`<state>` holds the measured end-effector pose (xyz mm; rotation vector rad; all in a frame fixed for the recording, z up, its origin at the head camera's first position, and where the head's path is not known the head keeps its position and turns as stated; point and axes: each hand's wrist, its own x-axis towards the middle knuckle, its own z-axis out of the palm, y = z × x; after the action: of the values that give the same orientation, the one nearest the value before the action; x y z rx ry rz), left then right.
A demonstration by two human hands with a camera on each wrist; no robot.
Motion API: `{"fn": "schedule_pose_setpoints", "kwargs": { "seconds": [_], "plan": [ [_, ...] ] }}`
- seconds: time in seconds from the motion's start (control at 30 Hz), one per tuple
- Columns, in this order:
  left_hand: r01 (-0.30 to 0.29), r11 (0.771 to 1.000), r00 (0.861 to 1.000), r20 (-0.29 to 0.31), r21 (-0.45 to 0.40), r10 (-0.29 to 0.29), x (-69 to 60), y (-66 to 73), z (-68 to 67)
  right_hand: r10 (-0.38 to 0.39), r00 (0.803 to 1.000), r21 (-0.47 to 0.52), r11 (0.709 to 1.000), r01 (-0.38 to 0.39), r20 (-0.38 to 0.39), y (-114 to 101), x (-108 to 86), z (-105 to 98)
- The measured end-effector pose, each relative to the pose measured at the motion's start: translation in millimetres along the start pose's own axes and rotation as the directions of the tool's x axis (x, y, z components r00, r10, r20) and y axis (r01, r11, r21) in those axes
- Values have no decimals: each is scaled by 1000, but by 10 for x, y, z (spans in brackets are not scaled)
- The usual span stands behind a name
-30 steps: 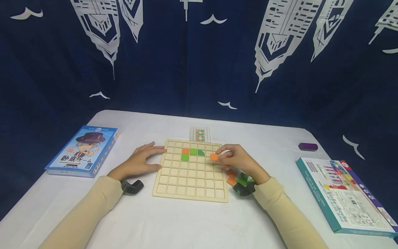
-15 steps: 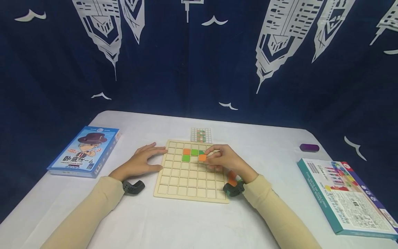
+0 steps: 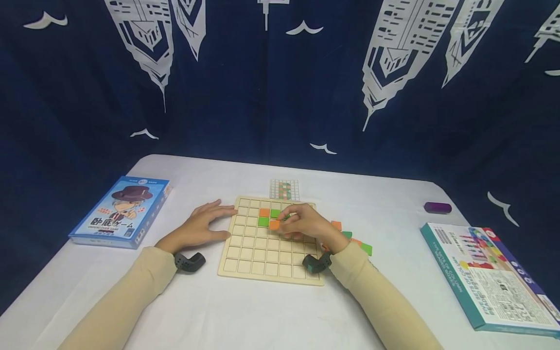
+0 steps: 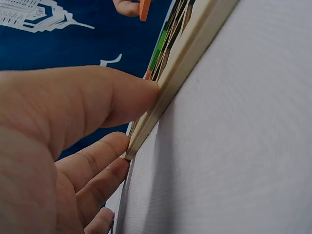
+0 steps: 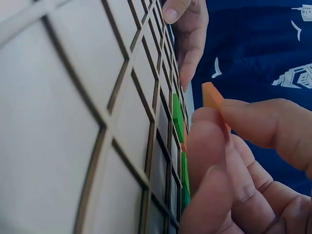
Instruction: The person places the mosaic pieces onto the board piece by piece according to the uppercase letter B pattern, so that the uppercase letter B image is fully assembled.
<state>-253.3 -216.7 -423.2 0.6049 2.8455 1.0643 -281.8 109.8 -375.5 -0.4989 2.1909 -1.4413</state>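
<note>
My right hand (image 3: 303,224) pinches an orange square tile (image 3: 274,225) over the upper middle of the wooden grid board (image 3: 251,267). In the right wrist view the pinched tile (image 5: 211,96) stands tilted, apart from the board. An orange tile (image 3: 264,212) and a green tile (image 3: 275,213) lie side by side in the board's cells. Another green tile (image 3: 263,221) sits below the orange one. The right hand mostly covers the green tile farther right. Against the board's left edge, my left hand (image 3: 197,226) rests with thumb and fingertips touching it, fingers extended.
A small pattern card (image 3: 284,189) lies beyond the board. Loose orange and green tiles (image 3: 365,249) are partly hidden behind the right wrist. A blue box (image 3: 120,211) stands left; a teal-edged box (image 3: 494,277) and a purple object (image 3: 437,208) lie right.
My right hand has carried the orange tile leftward across the board, from its right side to near the green tile in the second row. The left hand stays at the board's edge.
</note>
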Motion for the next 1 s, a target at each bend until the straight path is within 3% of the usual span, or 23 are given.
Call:
{"fn": "schedule_pose_setpoints", "kwargs": {
  "seconds": [0.4,1.0],
  "plan": [
    [-8,1000,1000,-2,5,8,2,-3,-3,-18,998,-55,998,21,54,-13,101,105],
    [-7,1000,1000,-1,1,7,4,-10,3,-38,999,-245,968,45,33,-106,181,251]
  ]
}}
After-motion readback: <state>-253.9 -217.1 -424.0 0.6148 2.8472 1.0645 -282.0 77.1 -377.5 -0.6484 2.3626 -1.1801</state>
